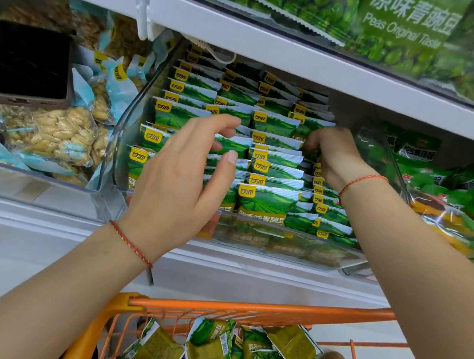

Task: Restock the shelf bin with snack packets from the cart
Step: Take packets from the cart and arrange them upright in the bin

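Observation:
A clear plastic shelf bin (125, 128) holds several rows of upright green-and-white pea snack packets (268, 199). My left hand (183, 180) hovers in front of the left rows, fingers spread and slightly bent, holding nothing. At the right back of the bin, my right hand (333, 156) has its fingers curled down among the packets; whether it grips one is hidden. Below, the orange cart (246, 310) carries several loose green-and-olive packets (213, 353).
The bin to the left holds clear bags of nuts (60, 133) with a dark phone (27, 63) lying on top. Another bin on the right contains green bags (447, 182). The upper shelf (300, 49) carries large green pea bags (404, 24).

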